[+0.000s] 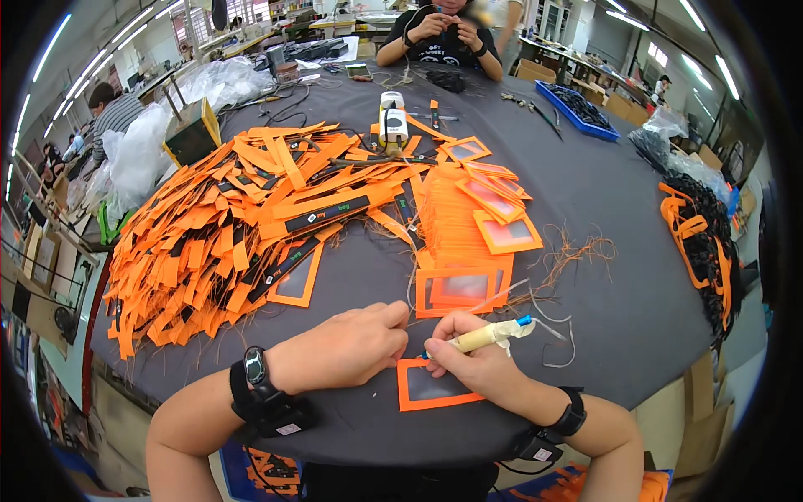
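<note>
An orange frame with a clear window lies flat on the dark table at the near edge. My left hand rests on its upper left corner, fingers curled and pressing down. My right hand grips a tape-wrapped tool with a blue tip, its lower end touching the frame's top edge. Just beyond my hands lies another orange frame at the front of a stack of orange frames.
A large heap of orange and black strips covers the left of the grey table. Loose brown threads lie right of the stack. A person sits at the far side; a blue tray and black-orange straps lie right.
</note>
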